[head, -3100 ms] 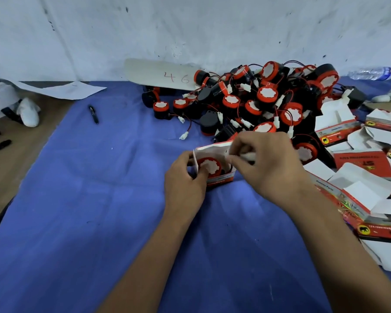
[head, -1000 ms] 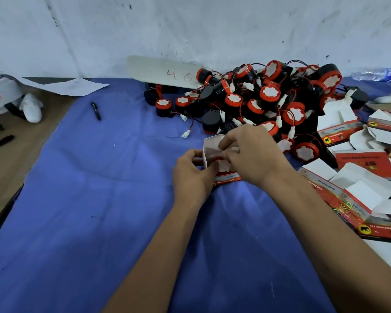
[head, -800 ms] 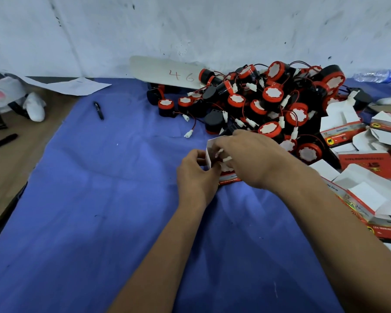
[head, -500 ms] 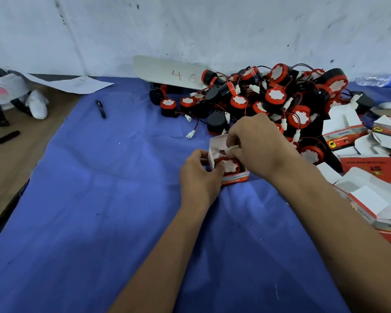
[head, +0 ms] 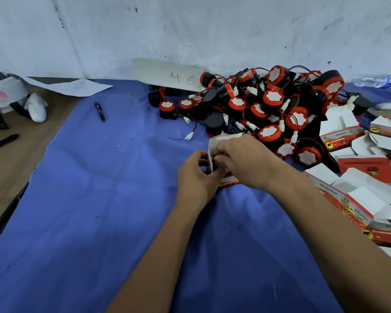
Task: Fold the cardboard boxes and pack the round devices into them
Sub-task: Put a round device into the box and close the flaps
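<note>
Most of the small box [head: 215, 143] is covered by the right hand [head: 248, 163]; its contents cannot be seen. The fingertips of the left hand [head: 196, 175] are hidden behind the box's white flap. Right of the hands, the pile of boxes [head: 368, 195] is cut off by the edge, its print too small to read.

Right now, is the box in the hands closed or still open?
Still open: the box has its white flap standing up, gripped by the left hand and right hand.
</note>
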A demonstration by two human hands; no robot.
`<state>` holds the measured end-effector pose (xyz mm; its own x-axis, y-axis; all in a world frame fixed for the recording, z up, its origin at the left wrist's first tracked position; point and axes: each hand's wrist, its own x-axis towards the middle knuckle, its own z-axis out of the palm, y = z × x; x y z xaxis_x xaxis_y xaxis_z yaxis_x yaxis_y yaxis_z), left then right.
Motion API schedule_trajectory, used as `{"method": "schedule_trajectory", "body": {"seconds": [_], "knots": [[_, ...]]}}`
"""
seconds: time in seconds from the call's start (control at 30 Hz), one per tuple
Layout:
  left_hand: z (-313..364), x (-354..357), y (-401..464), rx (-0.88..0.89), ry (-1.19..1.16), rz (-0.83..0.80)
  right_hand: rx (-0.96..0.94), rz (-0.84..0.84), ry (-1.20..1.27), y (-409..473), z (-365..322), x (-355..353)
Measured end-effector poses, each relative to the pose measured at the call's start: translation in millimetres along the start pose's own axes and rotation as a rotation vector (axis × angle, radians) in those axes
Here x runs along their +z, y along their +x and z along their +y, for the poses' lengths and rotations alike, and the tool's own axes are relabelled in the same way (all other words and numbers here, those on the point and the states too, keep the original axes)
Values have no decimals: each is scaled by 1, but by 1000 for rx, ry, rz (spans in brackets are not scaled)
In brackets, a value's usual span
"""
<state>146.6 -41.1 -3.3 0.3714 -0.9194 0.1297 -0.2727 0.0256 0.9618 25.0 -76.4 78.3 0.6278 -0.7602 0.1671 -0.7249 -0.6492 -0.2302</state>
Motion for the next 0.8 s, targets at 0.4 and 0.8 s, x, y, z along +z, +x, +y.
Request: {"method": "schedule_trajectory", "body": {"seconds": [0.4,0.8], "knots": [[3,-7,-2,-31,-208,-116,61,-182,-87,-16,7,9],[5,-4,-4,-8,-174,-71,-19,-52,111,-16,11,5]]}}
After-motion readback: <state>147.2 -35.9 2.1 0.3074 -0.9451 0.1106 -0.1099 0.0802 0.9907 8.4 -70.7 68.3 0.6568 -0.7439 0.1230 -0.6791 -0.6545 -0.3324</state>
